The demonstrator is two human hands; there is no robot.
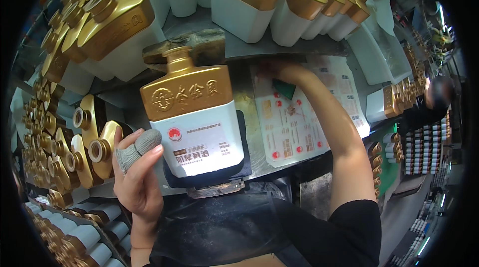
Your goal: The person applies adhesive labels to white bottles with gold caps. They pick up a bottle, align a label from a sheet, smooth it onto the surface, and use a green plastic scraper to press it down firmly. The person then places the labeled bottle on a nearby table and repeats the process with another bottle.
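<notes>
- At the left we see gold-shouldered bottles (92, 153) crowded together, their open mouths turned toward us.
- Next comes our left hand (137, 179), at the near left corner of the bottle in work. It is part open, fingers loosely curled, with grey finger covers (147, 143) on; the thumb lies close under one of them. We cannot tell whether anything thin is pinched there, or whether the hand touches the bottle.
- In the middle, in front of us, is that gold-and-white bottle (187, 95), leaning back on a dark padded rest (243, 139), neck toward the far side, by a worn block (207, 42). Its white face bears a printed label (199, 147) with a round red mark.
- Right of it, our right hand (279, 71) reaches over the far left part of a label sheet (324, 117). Shadow hides its fingertips, so we cannot tell how far open it is, or whether it has hold of the green piece (284, 90) just on its near side.
- We judge the step to be labelling, with this face's label apparently on and the right hand at the supplies.
- Our next move probably calls for a steady bottle and, if the green piece is a smoother, flat, even strokes over the label.
</notes>
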